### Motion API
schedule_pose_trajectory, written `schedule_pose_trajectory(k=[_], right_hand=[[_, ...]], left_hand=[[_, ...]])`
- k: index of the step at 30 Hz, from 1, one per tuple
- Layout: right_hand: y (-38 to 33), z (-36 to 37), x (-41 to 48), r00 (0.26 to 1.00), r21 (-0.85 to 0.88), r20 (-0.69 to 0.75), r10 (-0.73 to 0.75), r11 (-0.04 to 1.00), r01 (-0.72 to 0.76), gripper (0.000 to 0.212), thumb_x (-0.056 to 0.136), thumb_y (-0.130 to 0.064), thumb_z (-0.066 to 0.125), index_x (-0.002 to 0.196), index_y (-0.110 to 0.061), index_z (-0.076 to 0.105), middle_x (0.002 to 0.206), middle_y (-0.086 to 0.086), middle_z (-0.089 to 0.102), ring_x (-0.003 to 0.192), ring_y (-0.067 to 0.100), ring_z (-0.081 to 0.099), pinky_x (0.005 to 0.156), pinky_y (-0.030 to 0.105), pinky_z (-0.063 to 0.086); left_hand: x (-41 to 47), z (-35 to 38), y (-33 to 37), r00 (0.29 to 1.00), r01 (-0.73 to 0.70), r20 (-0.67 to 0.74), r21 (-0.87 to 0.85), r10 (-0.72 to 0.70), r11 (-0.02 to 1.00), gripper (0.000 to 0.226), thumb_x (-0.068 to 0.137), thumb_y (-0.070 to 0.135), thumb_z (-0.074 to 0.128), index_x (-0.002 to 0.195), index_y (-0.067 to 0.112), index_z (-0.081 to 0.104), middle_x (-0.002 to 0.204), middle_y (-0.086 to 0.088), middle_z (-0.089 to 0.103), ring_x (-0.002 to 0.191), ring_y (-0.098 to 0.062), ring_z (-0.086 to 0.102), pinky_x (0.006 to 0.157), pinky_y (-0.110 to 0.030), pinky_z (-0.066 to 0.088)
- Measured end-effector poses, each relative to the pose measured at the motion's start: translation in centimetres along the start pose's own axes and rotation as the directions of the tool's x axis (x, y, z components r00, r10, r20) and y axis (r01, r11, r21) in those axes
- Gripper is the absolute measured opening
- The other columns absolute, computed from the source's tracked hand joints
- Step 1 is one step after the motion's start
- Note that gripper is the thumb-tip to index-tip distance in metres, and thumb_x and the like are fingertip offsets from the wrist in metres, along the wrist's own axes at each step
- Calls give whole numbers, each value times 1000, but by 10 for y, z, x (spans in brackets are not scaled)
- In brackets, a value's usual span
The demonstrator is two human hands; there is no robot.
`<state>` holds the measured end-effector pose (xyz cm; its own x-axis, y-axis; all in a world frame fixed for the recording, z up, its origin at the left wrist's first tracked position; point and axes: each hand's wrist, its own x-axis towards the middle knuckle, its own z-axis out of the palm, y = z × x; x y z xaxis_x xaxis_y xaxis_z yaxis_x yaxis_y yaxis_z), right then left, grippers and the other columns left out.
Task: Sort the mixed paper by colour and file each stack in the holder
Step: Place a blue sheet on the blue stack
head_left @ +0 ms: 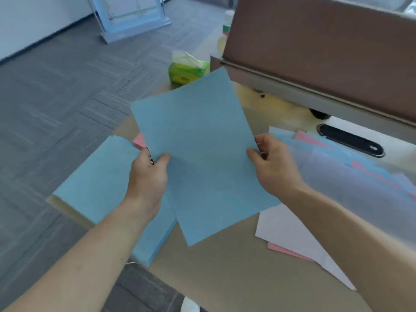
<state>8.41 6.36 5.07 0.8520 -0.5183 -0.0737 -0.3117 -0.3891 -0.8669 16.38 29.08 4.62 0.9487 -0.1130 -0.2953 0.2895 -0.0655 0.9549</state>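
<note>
At the far left of the desk (pixel 216 278), a blue stack (pixel 99 183) lies squared up near the edge, with the corner of a pink stack (pixel 139 140) peeking out just behind it; these look like colours already pulled from the mix. Next comes the left hand (pixel 149 174), its thumb on top and fingers underneath, pinching the left edge of a single blue sheet (pixel 202 158). That sheet is held up off the desk, tilted, partly overlapping the blue stack in the view, and by my reading it is headed there. The right hand (pixel 273 163) pinches the sheet's right edge in the same way, thumb over, fingers curled below. Behind the sheet stands a green tissue pack (pixel 186 68), not part of the job. Below the right forearm lie a loose white sheet (pixel 290 230) and a pink sheet (pixel 283 248) poking out from under it, not yet tidied. Farther right spreads the mixed pile (pixel 351 163), a fan of blue, pink and pale sheets overlapping one another, so a good deal of sorting seems to remain. At the back right rises a brown partition (pixel 319 46), with a dark cable slot (pixel 351 140) in the desk before it. No file holder can be made out in this view, so nothing appears filed; I judge the task to be in its sorting stage, with all the filing left.
</note>
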Motion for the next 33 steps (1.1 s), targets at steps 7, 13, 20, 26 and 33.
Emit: schedule_pose_trajectory(k=[7,13,20,26,33], right_hand=[[-44,143,20,980,-158,197,-8,987,39,11,95,-18,60,98,-26,68,86,-10,69,71,8,64,48,13,42],[-45,216,28,953,-275,304,5,958,83,11,93,-18,64,101,-24,69,87,-8,68,67,5,60,43,14,38],[-38,242,39,934,-411,354,-49,889,202,14,93,-18,66,106,-21,66,95,-3,65,74,13,57,61,26,43],[-42,240,47,891,-531,416,-182,746,400,23,88,-19,70,111,-15,67,104,2,65,89,23,59,77,32,46],[-44,240,47,871,-602,460,-171,661,448,24,89,-22,69,111,-12,67,100,5,63,90,28,59,78,40,51]], left_hand=[[9,-142,-36,964,162,-232,112,-132,981,12,100,18,63,94,20,72,88,-1,79,81,-26,77,66,-41,63],[14,-202,-69,934,261,-291,164,-206,951,15,101,13,62,91,12,73,82,1,80,71,-22,77,60,-35,63],[21,-218,-86,926,342,-286,354,-248,870,30,97,24,69,75,3,70,62,-4,74,55,-21,74,55,-36,61],[31,-218,-79,928,370,-250,513,-278,774,48,98,37,64,67,1,68,56,-4,71,48,-19,70,45,-29,53],[41,-218,-74,928,370,-200,587,-313,721,48,100,39,61,73,1,70,55,-3,71,50,-18,71,45,-27,52]])
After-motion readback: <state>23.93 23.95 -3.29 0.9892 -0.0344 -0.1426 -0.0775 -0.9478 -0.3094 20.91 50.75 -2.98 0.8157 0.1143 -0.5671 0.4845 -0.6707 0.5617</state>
